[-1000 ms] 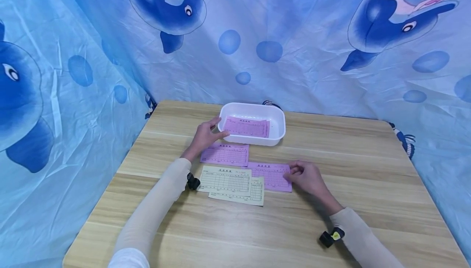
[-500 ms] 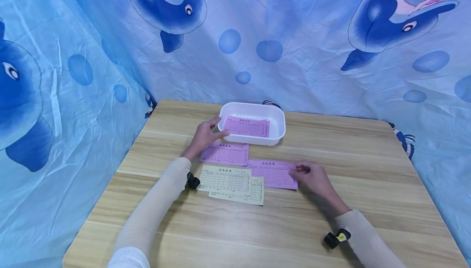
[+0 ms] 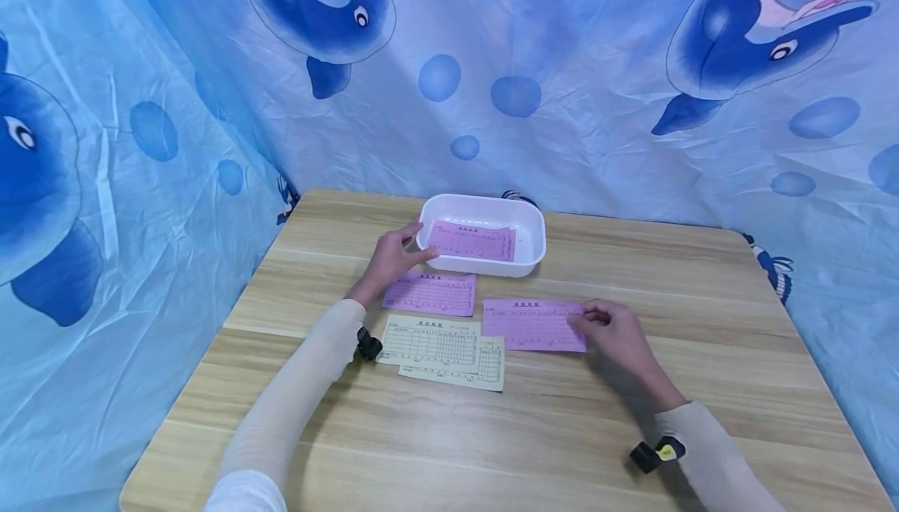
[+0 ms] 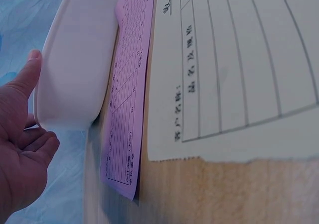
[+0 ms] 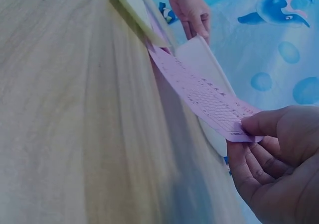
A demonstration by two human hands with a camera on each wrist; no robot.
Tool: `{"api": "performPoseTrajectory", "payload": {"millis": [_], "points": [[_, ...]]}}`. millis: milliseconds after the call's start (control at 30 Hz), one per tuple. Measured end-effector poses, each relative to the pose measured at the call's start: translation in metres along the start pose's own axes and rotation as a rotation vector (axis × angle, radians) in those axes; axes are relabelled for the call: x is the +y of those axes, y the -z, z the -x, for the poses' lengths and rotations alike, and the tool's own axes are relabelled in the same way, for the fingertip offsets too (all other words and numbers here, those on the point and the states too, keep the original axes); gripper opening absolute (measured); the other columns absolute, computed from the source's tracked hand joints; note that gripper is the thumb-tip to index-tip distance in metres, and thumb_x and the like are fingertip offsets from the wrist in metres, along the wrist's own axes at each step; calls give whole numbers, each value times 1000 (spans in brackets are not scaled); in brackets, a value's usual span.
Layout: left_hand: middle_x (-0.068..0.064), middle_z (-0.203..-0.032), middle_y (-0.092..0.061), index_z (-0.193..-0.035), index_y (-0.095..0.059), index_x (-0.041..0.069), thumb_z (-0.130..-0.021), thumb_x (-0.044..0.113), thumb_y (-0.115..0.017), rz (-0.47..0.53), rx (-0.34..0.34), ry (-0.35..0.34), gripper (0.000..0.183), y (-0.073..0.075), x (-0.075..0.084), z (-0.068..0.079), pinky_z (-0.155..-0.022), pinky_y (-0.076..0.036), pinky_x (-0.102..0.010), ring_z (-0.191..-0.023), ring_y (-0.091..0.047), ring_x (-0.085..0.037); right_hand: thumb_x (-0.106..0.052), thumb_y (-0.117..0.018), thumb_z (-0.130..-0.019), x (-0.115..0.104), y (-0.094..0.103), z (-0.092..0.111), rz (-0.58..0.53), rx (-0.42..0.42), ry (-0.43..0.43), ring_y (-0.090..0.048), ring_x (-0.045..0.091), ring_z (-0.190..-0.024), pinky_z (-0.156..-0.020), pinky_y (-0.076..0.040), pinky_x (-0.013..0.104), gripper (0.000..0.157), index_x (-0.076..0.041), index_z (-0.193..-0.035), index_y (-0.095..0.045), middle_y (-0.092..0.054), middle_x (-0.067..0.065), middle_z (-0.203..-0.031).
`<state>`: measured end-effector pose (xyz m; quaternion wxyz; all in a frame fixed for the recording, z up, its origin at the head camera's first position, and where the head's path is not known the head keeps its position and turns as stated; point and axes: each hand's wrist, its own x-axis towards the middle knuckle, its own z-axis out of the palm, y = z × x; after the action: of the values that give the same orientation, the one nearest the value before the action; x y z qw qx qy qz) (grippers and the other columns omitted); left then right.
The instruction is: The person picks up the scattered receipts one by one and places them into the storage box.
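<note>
My right hand pinches the right edge of a pink printed form slip between thumb and fingers. In the right wrist view the slip slants up off the table toward the hand. My left hand grips the left end of a white plastic tray, thumb at the near side and fingers at the far rim. Inside the tray lie pink slips, overlapping. Another pink slip lies just in front of the tray, partly behind the left hand. Nearer, two pale yellow-green slips overlap.
All of this stands on a wood-grain table. A blue curtain printed with dolphins hangs behind and at the left. Blue-and-white cords show beyond the table's right edge.
My right hand has drawn the pink slip to the right and slightly away from me, off the neighbouring slips. The left hand and tray have stayed in place.
</note>
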<state>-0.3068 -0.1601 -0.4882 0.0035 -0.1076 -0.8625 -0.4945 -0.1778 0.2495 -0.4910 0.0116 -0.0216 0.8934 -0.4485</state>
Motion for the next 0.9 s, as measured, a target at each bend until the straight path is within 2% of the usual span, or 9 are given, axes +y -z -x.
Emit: {"api": "performPoseTrajectory", "payload": {"millis": [300, 533, 733, 900], "points": [[-12, -163, -34, -152, -42, 2, -86, 38, -83, 7, -2, 0, 86, 1, 0, -1, -119, -40, -41, -147, -40, -33, -19, -75, -95, -12, 16, -4, 6, 85, 25, -61, 12, -80, -65, -54, 17, 24, 2, -107, -74, -71, 12, -94], [-12, -163, -34, -152, -42, 2, -88, 35, -82, 1, -2, 1, 83, 2, 1, -1, -119, -41, -42, -147, -40, -34, -26, -72, -97, -25, 24, -8, -67, 79, 19, -60, 14, -80, -62, -55, 19, 31, 1, -111, -73, -68, 12, -96], [-13, -163, -34, -152, -42, 1, -87, 36, -82, -2, -5, 1, 84, 2, 1, 0, -118, -41, -42, -147, -40, -34, -30, -70, -99, -37, 26, -13, -128, 82, -13, -64, 12, -85, -72, -63, 25, 35, 1, -116, -70, -67, 14, -104], [-12, -163, -34, -153, -42, 2, -87, 37, -82, -6, -9, -2, 84, 1, 0, 0, -119, -41, -43, -147, -40, -34, -32, -69, -99, -46, 28, -19, -128, 93, -38, -65, 13, -88, -77, -64, 27, 39, 0, -121, -68, -67, 15, -110]]}}
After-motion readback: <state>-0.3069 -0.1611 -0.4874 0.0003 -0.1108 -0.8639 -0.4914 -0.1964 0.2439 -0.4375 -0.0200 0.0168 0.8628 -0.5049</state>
